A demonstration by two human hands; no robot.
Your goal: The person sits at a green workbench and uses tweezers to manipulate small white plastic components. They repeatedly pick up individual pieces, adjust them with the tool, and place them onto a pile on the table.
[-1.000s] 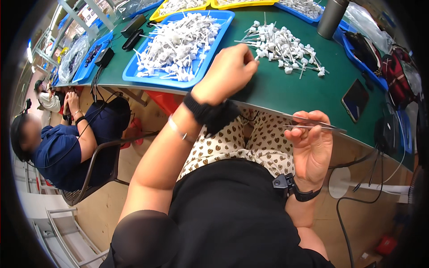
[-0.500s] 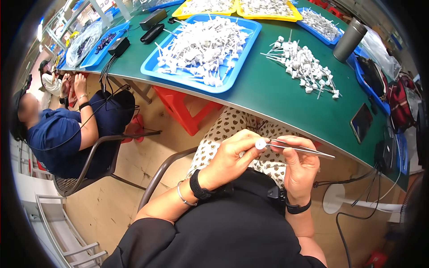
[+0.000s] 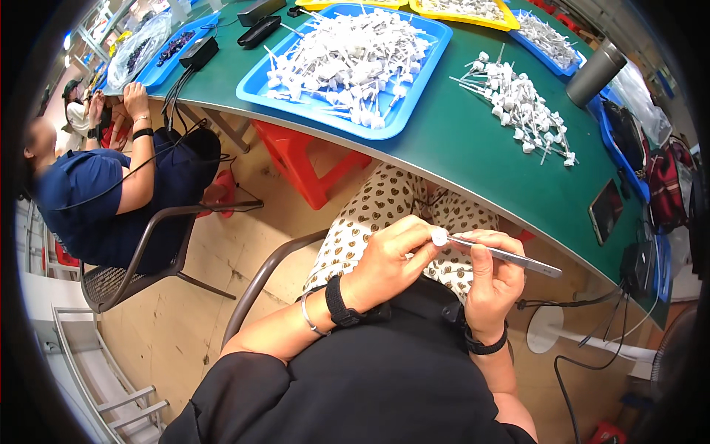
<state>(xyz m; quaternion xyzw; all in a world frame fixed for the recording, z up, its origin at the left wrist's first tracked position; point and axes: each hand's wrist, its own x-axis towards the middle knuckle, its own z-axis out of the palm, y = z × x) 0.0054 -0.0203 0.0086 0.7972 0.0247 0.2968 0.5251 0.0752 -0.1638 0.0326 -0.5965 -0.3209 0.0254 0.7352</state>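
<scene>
Above my lap, my left hand [image 3: 393, 259] pinches a small white round plastic piece [image 3: 439, 237] between thumb and fingers. My right hand [image 3: 494, 285] grips a pair of metal tweezers [image 3: 534, 265], whose tip reaches to the white piece. Whether the tips grasp anything on it is too small to tell. Beyond my hands, a blue tray [image 3: 381, 130] on the green table [image 3: 436, 152] holds a heap of white plastic pieces with thin stems [image 3: 355, 59]. To its right, a loose pile of similar white pieces [image 3: 521, 103] lies directly on the table.
Yellow trays [image 3: 473, 16] of white pieces stand at the back. A grey metal flask [image 3: 595, 72] and a phone [image 3: 605, 212] are on the right. A red stool [image 3: 303, 166] is under the table. On the left, a person in dark blue [image 3: 100, 189] sits in a chair.
The tweezers have turned in my right hand, so their flat side shows instead of two separate arms. The whole view has shifted slightly. The seated person on the left has raised their hands a little.
</scene>
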